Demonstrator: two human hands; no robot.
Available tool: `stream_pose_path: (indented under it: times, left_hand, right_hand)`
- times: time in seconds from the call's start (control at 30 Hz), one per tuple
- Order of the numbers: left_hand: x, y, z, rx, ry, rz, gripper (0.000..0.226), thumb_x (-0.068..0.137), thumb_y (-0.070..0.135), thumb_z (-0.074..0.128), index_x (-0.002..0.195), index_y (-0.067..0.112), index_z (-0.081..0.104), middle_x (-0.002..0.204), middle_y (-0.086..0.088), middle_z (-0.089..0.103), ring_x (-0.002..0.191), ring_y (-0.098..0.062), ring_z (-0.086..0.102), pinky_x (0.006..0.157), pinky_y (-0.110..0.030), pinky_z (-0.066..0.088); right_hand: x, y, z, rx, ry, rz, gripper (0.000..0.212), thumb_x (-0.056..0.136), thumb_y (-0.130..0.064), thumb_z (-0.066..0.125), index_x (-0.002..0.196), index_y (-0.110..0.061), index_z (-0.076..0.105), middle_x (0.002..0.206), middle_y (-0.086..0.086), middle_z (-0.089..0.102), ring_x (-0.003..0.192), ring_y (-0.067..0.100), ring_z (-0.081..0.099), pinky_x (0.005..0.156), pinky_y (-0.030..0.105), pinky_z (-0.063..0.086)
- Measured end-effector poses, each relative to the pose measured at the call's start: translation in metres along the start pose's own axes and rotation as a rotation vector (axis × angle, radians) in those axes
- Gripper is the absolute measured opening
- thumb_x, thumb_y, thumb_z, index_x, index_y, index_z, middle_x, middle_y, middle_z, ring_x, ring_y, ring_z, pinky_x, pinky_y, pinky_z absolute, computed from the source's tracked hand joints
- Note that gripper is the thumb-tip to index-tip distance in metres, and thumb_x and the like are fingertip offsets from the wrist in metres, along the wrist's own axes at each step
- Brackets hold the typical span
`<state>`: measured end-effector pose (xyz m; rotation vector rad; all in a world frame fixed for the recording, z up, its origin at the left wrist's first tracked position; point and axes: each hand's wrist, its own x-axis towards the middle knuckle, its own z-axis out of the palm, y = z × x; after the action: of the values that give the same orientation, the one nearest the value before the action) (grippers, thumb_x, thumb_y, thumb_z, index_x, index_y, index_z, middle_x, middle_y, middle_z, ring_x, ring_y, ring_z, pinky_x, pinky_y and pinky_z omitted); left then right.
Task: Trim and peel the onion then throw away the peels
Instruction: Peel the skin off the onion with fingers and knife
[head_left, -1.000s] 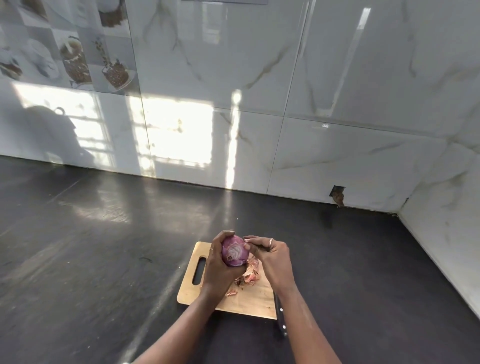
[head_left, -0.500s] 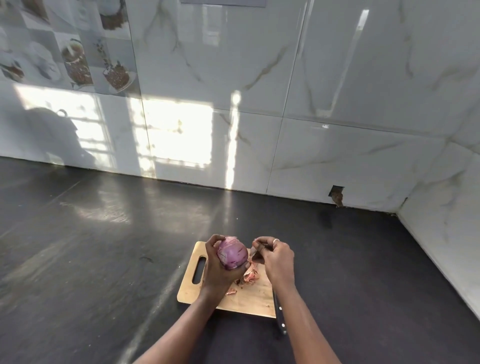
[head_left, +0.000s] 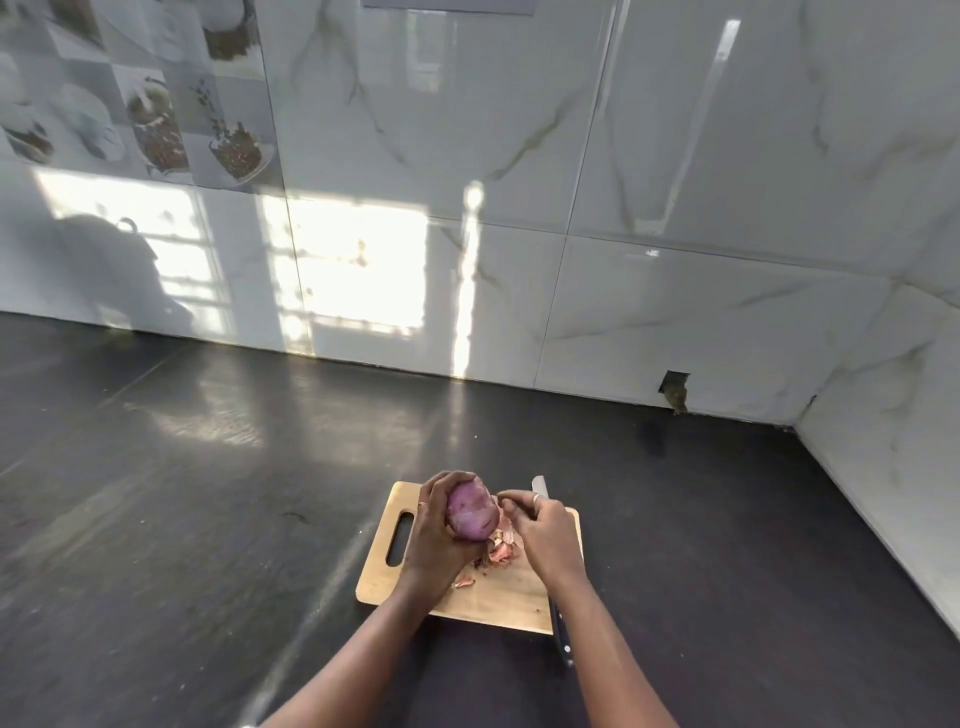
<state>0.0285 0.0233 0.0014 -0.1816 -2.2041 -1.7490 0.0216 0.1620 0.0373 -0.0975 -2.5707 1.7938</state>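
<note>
A purple onion (head_left: 471, 509) is held just above the wooden cutting board (head_left: 384, 577), gripped from the left and below by my left hand (head_left: 434, 540). My right hand (head_left: 540, 530) is beside the onion's right side with curled fingers at its skin; whether a strip is pinched is hidden. Reddish peels (head_left: 498, 552) lie on the board under the hands, and one scrap (head_left: 464, 582) sits nearer me. A knife (head_left: 540, 486) lies along the board's right edge, its dark handle (head_left: 562, 639) pointing toward me, mostly hidden by my right forearm.
The board sits on a dark stone counter (head_left: 208, 519). A glossy marble-tiled wall (head_left: 571, 234) runs along the back and meets a side wall (head_left: 893, 467) at the right corner. A small hole (head_left: 675, 389) shows at the wall's base.
The onion has been turned in my left hand, from cut end facing up to its purple side showing. My right hand shifted slightly right of it, fingers still at the skin.
</note>
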Motion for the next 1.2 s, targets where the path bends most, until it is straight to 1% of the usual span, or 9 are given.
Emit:
stream_pose_path:
  times: [0.1, 0.17, 0.27, 0.37, 0.5, 0.77, 0.93, 1.1, 1.2]
  left_hand:
    - [0.001, -0.002, 0.000, -0.055, 0.017, -0.031, 0.081, 0.045, 0.013, 0.086, 0.107, 0.047, 0.048, 0.117, 0.000, 0.052, 0.109, -0.018, 0.053, 0.090, -0.027, 0.046]
    - [0.001, -0.002, 0.001, -0.091, 0.014, -0.060, 0.082, 0.046, 0.006, 0.087, 0.110, 0.041, 0.048, 0.116, 0.000, 0.055, 0.106, -0.020, 0.056, 0.086, -0.028, 0.050]
    - [0.001, 0.000, 0.001, -0.108, -0.020, -0.085, 0.083, 0.052, -0.008, 0.084, 0.111, 0.035, 0.044, 0.114, 0.011, 0.055, 0.098, -0.005, 0.059, 0.076, -0.017, 0.051]
    - [0.002, -0.003, 0.000, -0.058, -0.036, -0.086, 0.090, 0.050, -0.001, 0.086, 0.119, 0.033, 0.038, 0.120, 0.013, 0.052, 0.102, 0.005, 0.055, 0.083, -0.015, 0.049]
    - [0.003, 0.001, -0.002, -0.049, -0.103, -0.125, 0.092, 0.048, 0.002, 0.086, 0.120, 0.037, 0.040, 0.113, 0.003, 0.058, 0.098, -0.012, 0.061, 0.080, -0.020, 0.053]
    - [0.002, 0.007, -0.004, -0.038, -0.146, -0.124, 0.084, 0.050, 0.024, 0.086, 0.119, 0.047, 0.044, 0.113, 0.004, 0.060, 0.100, -0.014, 0.063, 0.085, -0.034, 0.055]
    - [0.001, 0.009, -0.002, -0.081, -0.094, -0.117, 0.091, 0.043, 0.031, 0.085, 0.121, 0.046, 0.039, 0.115, 0.008, 0.059, 0.102, -0.014, 0.063, 0.085, -0.034, 0.055]
    - [0.001, 0.009, -0.001, -0.193, -0.081, -0.176, 0.086, 0.037, 0.029, 0.088, 0.108, 0.044, 0.043, 0.114, 0.003, 0.058, 0.102, -0.019, 0.062, 0.083, -0.041, 0.056]
    - [0.000, 0.009, -0.001, -0.214, -0.095, -0.173, 0.090, 0.037, 0.029, 0.091, 0.113, 0.036, 0.043, 0.115, 0.001, 0.058, 0.105, -0.019, 0.061, 0.085, -0.039, 0.055]
  right_hand:
    - [0.000, -0.002, -0.001, 0.441, -0.211, 0.114, 0.027, 0.085, -0.015, 0.067, 0.110, -0.007, 0.063, 0.098, 0.005, 0.071, 0.093, 0.019, 0.067, 0.079, 0.031, 0.056]
    - [-0.001, -0.003, -0.003, 0.500, -0.321, 0.107, 0.048, 0.069, -0.014, 0.079, 0.113, -0.008, 0.059, 0.102, 0.006, 0.071, 0.094, 0.021, 0.067, 0.078, 0.035, 0.056]
    - [-0.002, -0.002, -0.004, 0.492, -0.294, 0.084, 0.063, 0.054, -0.004, 0.085, 0.111, -0.009, 0.058, 0.105, 0.012, 0.069, 0.093, 0.023, 0.068, 0.077, 0.035, 0.056]
    - [-0.005, -0.002, -0.003, 0.457, -0.230, 0.029, 0.063, 0.050, -0.003, 0.084, 0.108, -0.009, 0.058, 0.104, 0.010, 0.066, 0.091, 0.017, 0.066, 0.074, 0.030, 0.055]
    - [-0.006, 0.002, -0.002, 0.370, -0.180, -0.060, 0.058, 0.050, 0.002, 0.081, 0.101, -0.012, 0.057, 0.101, 0.003, 0.062, 0.092, 0.011, 0.061, 0.073, 0.022, 0.052]
    - [-0.004, 0.014, 0.001, 0.524, -0.144, -0.054, 0.063, 0.042, 0.006, 0.082, 0.100, -0.011, 0.062, 0.103, 0.012, 0.063, 0.097, 0.022, 0.062, 0.082, 0.041, 0.055]
    - [-0.002, 0.011, 0.000, 0.591, -0.154, -0.046, 0.063, 0.039, 0.012, 0.076, 0.097, -0.009, 0.062, 0.097, 0.007, 0.064, 0.092, 0.018, 0.061, 0.072, 0.032, 0.055]
    - [-0.006, 0.002, -0.004, 0.724, -0.229, 0.029, 0.049, 0.055, 0.008, 0.077, 0.098, -0.010, 0.059, 0.103, 0.012, 0.062, 0.093, 0.025, 0.062, 0.067, 0.032, 0.056]
    - [-0.008, -0.002, -0.005, 0.809, -0.225, 0.101, 0.035, 0.067, 0.000, 0.074, 0.097, -0.007, 0.057, 0.102, 0.018, 0.060, 0.090, 0.030, 0.064, 0.059, 0.032, 0.056]
